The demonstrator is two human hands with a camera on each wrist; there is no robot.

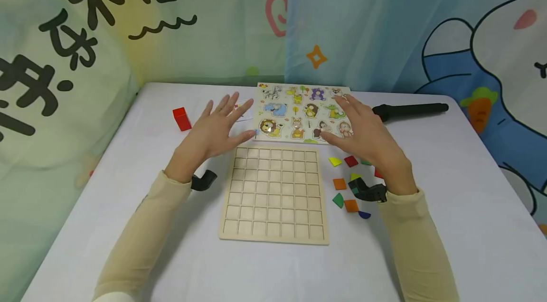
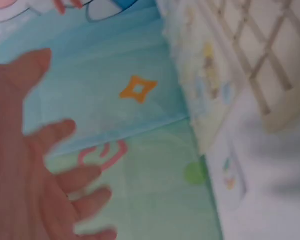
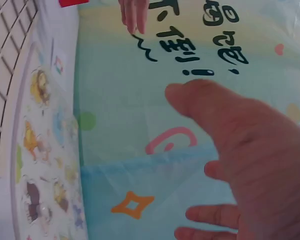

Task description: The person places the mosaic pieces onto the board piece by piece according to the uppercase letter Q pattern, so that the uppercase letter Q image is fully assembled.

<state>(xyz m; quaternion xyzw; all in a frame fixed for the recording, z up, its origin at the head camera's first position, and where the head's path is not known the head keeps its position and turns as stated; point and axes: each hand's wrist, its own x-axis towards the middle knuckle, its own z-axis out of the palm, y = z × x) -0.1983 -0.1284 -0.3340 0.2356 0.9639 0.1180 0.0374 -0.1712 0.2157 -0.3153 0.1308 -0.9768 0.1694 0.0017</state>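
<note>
Both hands hang in the air with fingers spread, holding nothing. The left hand [image 1: 212, 132] is left of the animal puzzle board [image 1: 286, 123], its thumb near the board's left edge; in the left wrist view the left hand [image 2: 25, 165] shows spread fingers. Over the board's right side is the right hand [image 1: 368, 136], seen large in the right wrist view as the right hand [image 3: 260, 155]. A wooden grid board [image 1: 274, 194] lies between the forearms, its cells bare.
A red block [image 1: 182, 119] stands at the left. Several small coloured pieces, among them an orange square [image 1: 339, 184] and a green piece [image 1: 338, 200], lie right of the grid board. A black rod [image 1: 410, 111] lies at the back right. A printed curtain [image 1: 213, 55] hangs behind.
</note>
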